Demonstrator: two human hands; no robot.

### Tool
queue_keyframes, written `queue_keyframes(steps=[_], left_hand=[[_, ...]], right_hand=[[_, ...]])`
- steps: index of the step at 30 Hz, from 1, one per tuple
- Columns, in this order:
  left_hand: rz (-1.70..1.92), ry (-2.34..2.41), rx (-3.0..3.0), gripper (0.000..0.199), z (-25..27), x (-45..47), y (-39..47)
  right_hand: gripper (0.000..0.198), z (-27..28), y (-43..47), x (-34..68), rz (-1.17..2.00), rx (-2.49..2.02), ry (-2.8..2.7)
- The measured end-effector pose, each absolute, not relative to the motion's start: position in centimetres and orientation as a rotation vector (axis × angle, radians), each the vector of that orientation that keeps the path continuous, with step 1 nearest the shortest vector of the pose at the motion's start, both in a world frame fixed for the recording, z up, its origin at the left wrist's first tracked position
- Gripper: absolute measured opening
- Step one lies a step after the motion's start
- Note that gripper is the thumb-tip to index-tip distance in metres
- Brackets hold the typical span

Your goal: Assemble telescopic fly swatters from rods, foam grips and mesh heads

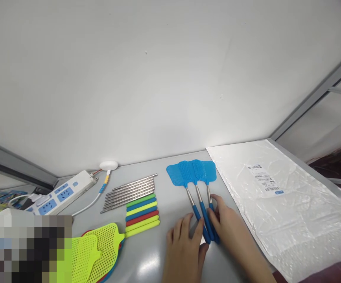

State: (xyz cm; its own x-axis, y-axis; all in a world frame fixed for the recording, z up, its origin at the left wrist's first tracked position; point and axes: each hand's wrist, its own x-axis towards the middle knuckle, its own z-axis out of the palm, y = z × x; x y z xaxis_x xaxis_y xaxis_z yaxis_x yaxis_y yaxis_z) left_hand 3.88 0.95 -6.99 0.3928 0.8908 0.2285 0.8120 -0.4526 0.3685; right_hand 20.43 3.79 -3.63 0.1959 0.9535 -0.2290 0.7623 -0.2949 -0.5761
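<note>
Three blue fly swatters [206, 171] lie side by side on the grey table, heads overlapping and pointing away from me. Each has a metal shaft and a blue grip; the grips converge near me. My left hand [185, 243] rests at the left of the grips, its fingers apart and bent, with index finger and thumb against the grip ends. On the right, my right hand [226, 222] has its thumb and fingers around the rightmost swatter's grip. Part of that grip is hidden by the fingers.
Left of the swatters lie several metal rods [131, 191] and several coloured handle grips [142, 214]. Yellow swatter heads [107, 245] are stacked at front left. A power strip [65, 192] with a white cable stands behind them. A white bubble mailer [255, 208] covers the right side.
</note>
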Motion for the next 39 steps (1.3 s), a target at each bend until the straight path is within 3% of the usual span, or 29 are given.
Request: queue_keyframes(steps=[39], left_hand=[[0.515,1.399,2.453,0.042,-6.1,3.3,1.1]], right_hand=[[0.044,-4.5,3.5,20.6,0.786,-2.086,-1.603]])
